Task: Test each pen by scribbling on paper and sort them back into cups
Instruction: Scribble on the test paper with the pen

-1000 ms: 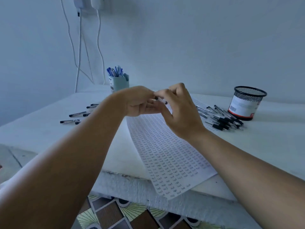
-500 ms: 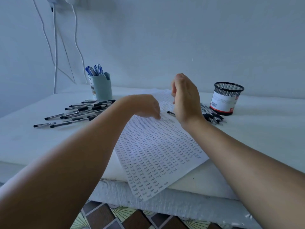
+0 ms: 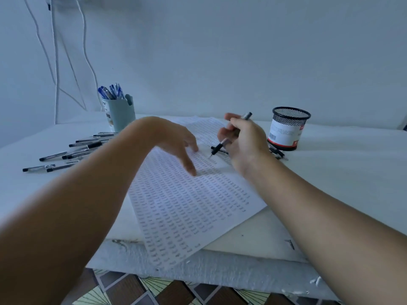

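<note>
White tabletop (image 3: 343,172) carries the marked paper (image 3: 189,208): left hand (image 3: 176,142) rests on it with fingers spread, right hand (image 3: 244,139) pinches the pen (image 3: 220,146), tip nearly touching, so short light strokes should suffice.

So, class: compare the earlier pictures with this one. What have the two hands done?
The hands parted. The right hand now grips a black-tipped clear pen, tip down at the scribble-covered white paper sheet; the left hand lowered, fingers spread onto it. The black mesh cup and pale blue cup stayed put.
</note>
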A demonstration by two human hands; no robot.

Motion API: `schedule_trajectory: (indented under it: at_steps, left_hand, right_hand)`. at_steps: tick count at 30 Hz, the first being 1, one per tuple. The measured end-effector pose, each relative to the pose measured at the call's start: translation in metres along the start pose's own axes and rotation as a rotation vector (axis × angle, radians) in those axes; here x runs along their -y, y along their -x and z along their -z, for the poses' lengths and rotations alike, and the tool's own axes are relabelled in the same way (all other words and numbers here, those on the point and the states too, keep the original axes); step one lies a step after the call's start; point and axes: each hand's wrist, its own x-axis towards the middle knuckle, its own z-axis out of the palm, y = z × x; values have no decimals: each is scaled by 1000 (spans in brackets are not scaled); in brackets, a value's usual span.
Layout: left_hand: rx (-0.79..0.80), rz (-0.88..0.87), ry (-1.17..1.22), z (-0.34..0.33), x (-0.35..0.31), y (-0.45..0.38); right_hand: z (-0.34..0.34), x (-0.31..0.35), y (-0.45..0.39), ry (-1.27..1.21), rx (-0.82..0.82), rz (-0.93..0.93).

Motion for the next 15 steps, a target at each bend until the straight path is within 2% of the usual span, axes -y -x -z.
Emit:
schedule_trajectory:
  at_steps: [3,6,10,15]
  left_hand:
    - [40,11,-30,3,5,-2]
    - [41,8,-4,3,7,-6]
    - [-80,21,60,3,11,-18]
    - [-231,32,154,-2,4,-36]
  right_hand:
    - [12,-3,8,-59,7,-86]
    - [21,-1,10,-17,-58,-119]
    - [32,6,12,-89,-27,-105]
    - [44,7,19,57,41,-86]
